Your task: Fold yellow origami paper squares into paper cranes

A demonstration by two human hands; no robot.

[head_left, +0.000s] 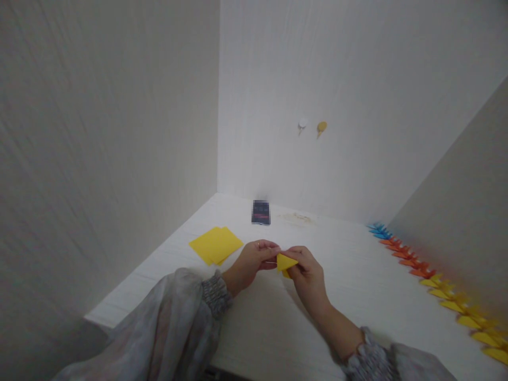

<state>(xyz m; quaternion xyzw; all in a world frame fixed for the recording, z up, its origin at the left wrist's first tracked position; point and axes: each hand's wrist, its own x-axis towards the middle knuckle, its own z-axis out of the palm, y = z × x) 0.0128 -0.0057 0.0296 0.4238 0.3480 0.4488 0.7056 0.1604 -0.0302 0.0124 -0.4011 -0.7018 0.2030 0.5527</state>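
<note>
Between my two hands is a small folded piece of yellow paper (286, 261), held just above the white table (254, 328). One folded part shows as a triangle, and another yellow part sticks out below it. My left hand (254, 260) pinches its left side, fingertips closed. My right hand (310, 275) grips it from the right, with thumb and fingers closed round it. The fingers partly hide the paper's full shape. Flat yellow paper sheets (215, 245) lie overlapping on the table, left of my left hand.
A dark, blurred flat object (261, 212) lies near the back wall. Folded paper pieces in blue (380, 230), orange (408, 256) and yellow (464, 309) line the right side. A white hook (302, 125) and a gold hook (321, 127) are on the wall. Panels rise left and right.
</note>
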